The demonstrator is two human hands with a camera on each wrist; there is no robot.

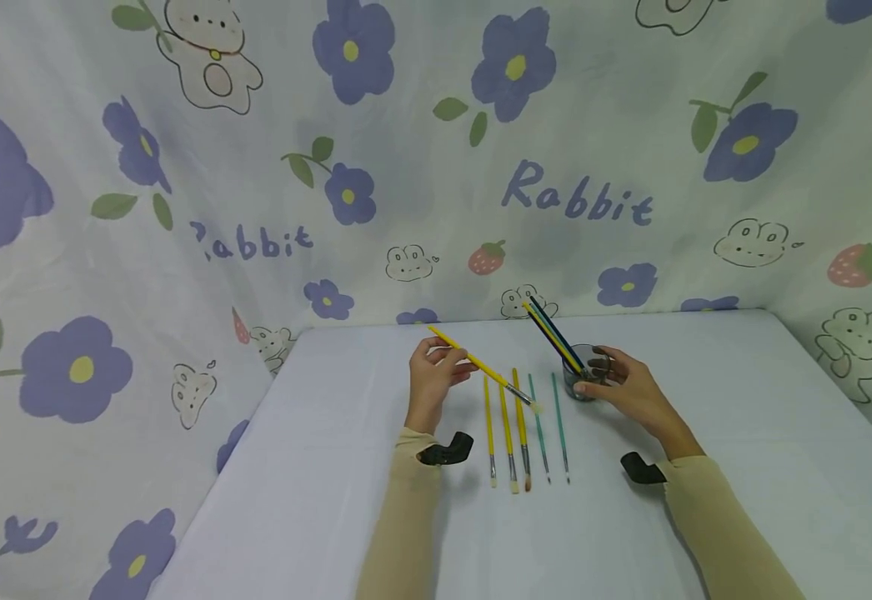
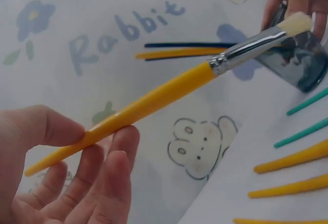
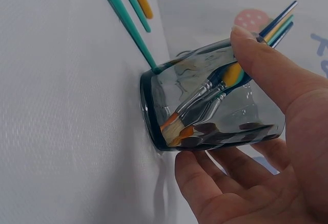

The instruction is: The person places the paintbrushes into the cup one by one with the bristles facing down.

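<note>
My left hand [image 1: 436, 375] pinches a yellow paintbrush [image 2: 159, 101] between thumb and fingertips, near the thin end of its handle. Its pale bristles point right, toward a dark tinted glass cup [image 3: 205, 106]. Around that cup my right hand [image 1: 627, 387] curls, thumb on one side and fingers on the other. Inside the cup several brushes [image 3: 197, 101] stand bristles down, with dark blue, yellow and green handles leaning out over the rim to the left. In the right wrist view the cup's base is right at the white table [image 3: 77, 131].
Between the hands, a row of brushes lies on the table [image 1: 293, 500]: three yellow brushes [image 1: 507, 429] and two thin green brushes [image 1: 561, 425], bristles toward me. Behind the table hangs a white cloth [image 1: 421, 150] with purple flowers and rabbits.
</note>
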